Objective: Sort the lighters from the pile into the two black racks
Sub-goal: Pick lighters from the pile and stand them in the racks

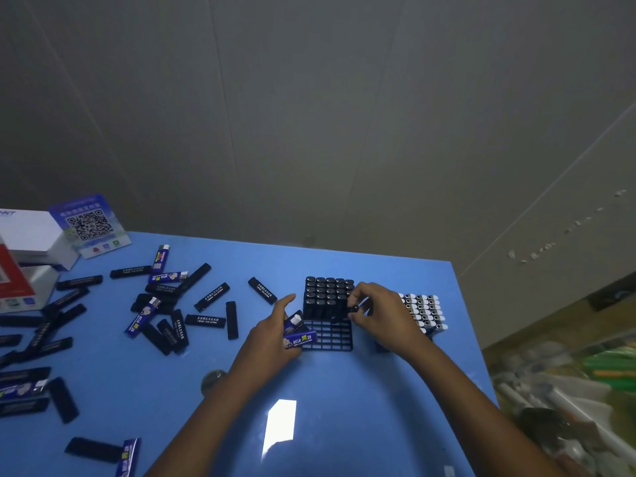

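A black grid rack [328, 335] sits mid-table, its far rows filled with upright black lighters [328, 292] and its near rows empty. My right hand [382, 313] pinches a black lighter [353, 308] at the filled rows' right edge. My left hand [275, 333] holds two blue lighters [298, 333] at the rack's left side, index finger stretched out. A second rack [424, 313], partly hidden behind my right hand, carries blue lighters with white caps. Loose black and blue lighters [172, 315] lie scattered on the left of the blue table [344, 407].
White and red boxes [27, 249] and a QR-code card [90, 224] stand at the far left corner. The table's right edge drops to a cluttered floor area [568, 390]. A grey wall [309, 115] rises behind the table.
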### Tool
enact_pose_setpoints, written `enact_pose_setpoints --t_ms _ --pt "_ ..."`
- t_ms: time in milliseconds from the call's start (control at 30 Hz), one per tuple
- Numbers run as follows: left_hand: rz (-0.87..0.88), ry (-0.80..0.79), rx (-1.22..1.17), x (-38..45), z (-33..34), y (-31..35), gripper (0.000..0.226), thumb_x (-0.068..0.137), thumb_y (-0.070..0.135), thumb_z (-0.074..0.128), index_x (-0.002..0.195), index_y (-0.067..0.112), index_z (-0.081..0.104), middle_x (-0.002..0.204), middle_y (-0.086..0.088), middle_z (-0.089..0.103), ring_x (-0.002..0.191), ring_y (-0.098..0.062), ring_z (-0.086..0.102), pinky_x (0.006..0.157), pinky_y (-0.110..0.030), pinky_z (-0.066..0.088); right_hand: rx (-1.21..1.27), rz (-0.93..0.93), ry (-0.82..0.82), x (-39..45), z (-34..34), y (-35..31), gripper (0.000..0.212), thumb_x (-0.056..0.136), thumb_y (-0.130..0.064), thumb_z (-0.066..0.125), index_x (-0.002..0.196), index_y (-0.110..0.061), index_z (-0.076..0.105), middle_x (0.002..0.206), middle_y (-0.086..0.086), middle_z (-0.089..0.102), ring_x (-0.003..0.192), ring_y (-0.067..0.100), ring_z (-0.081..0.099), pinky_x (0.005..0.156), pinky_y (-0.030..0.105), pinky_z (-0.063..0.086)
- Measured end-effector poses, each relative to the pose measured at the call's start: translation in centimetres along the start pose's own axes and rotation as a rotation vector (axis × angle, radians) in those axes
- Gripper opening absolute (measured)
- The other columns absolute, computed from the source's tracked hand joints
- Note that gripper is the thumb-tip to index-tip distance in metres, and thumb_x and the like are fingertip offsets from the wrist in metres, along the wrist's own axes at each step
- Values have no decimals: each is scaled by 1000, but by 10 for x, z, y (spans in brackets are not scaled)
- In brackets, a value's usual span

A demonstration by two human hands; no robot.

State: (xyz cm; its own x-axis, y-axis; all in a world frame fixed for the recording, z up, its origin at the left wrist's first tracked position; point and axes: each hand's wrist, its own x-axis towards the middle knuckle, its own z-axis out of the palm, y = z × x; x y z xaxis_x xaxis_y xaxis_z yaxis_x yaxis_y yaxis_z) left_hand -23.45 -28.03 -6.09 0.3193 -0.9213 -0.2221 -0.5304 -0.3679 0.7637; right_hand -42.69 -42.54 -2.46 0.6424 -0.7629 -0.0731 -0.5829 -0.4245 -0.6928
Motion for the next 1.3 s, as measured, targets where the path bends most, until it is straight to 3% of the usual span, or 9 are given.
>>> enact_pose_setpoints --t_ms 233,433,600,733,800,1100,1300 --pt "-11 -17 4 1 1 -5 92 80 15 78 150 38 23 87 16 55 76 -7 63 66 -17 50 -109 -8 14 9 9 4 25 81 -8 76 78 -24 57 85 -5 57 76 11 58 73 24 47" --pt "-22 -20 -20 3 1 -7 92 80 15 79 150 37 23 87 18 55 75 -4 62 63 -12 47 -166 -85 29 17 14 4 33 76 6 65 93 -21 57 92 -8 58 84 15 59 78 33 51" --pt "-28 -10 -26 7 1 -10 92 79 16 79 150 38 24 87 18 55 77 -5 62 68 -17 51 -196 -81 24 21 20 8 38 77 4 66 98 -25 55 92 -14 63 91 9 56 76 28 48" --pt "-37 -3 -28 10 3 -13 93 79 18 80 149 39 24 89 15 56 80 -7 64 75 -26 56 -211 -78 7 25 23 12 40 78 6 65 99 -26 55 91 -15 62 90 3 50 69 11 38" --pt "-41 -4 -30 11 5 -15 93 78 19 80 149 40 24 89 14 57 82 -9 64 77 -29 57 -205 -86 10 26 24 13 40 78 6 64 99 -26 55 91 -14 62 89 2 49 69 10 37" --pt "-47 5 -42 12 9 -21 92 78 20 79 148 42 24 92 10 60 81 -11 65 76 -30 57 -200 -130 -1 31 31 13 38 76 8 64 99 -21 55 92 -11 63 87 11 60 77 29 50" --pt "-41 6 -37 9 10 -20 90 79 19 79 149 40 25 91 13 58 82 -9 64 77 -28 57 -249 -171 31 28 34 16 42 78 0 69 99 -28 47 100 -8 57 85 18 62 74 40 53"
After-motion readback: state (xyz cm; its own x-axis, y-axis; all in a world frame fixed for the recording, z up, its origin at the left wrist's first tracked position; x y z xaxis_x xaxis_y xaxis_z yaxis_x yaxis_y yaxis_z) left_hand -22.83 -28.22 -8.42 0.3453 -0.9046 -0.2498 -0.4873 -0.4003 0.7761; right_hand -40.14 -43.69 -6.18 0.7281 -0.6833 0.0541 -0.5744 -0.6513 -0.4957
